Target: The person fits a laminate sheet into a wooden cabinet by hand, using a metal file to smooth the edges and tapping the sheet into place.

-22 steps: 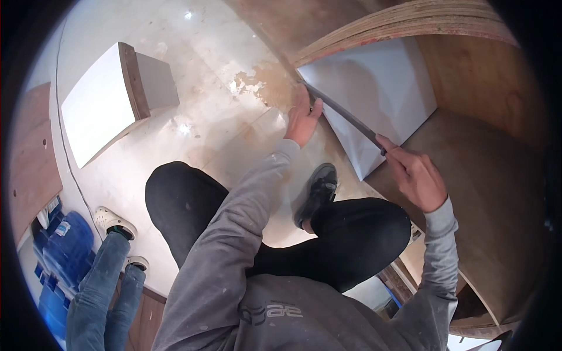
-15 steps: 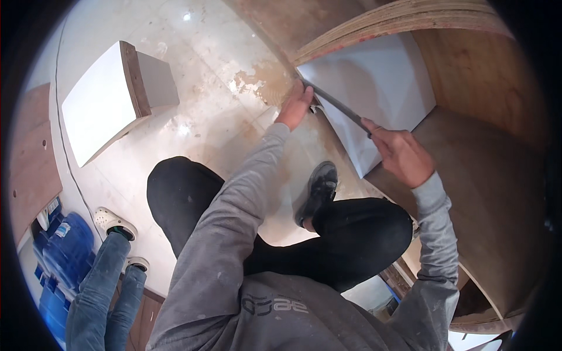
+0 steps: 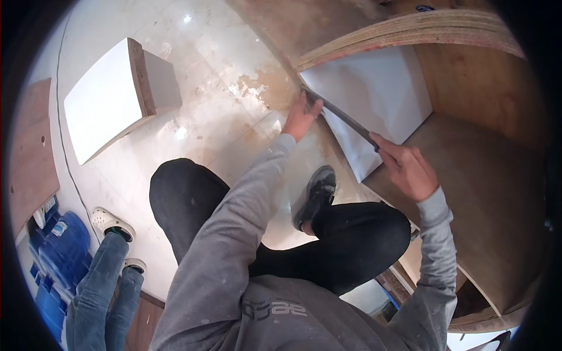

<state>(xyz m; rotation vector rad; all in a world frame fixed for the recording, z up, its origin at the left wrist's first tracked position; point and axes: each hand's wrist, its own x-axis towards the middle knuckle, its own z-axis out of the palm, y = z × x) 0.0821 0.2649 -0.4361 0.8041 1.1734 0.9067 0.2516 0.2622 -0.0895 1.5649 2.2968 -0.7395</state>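
A long, dark, flat file (image 3: 342,115) slants across the front edge of a white-faced panel (image 3: 391,96) inside an open wooden cabinet. My right hand (image 3: 411,169) grips its near right end, fingers wrapped round it with the index finger stretched along the bar. At the far left end, my left hand (image 3: 301,114) holds the file between thumb and fingers. The file appears to rest on the panel's edge, though the exact contact is too small to make out.
A thick layered board edge (image 3: 410,34) arches above the panel. On the left stands a white box-like piece (image 3: 108,102) with a brown edge. A person in jeans (image 3: 99,281) stands at lower left by blue water jugs (image 3: 63,245). A thin cable (image 3: 58,117) runs along the floor.
Both hands have shifted slightly right and toward me, carrying the file along the panel's edge. The view has also tilted a little. Both hands keep their hold.
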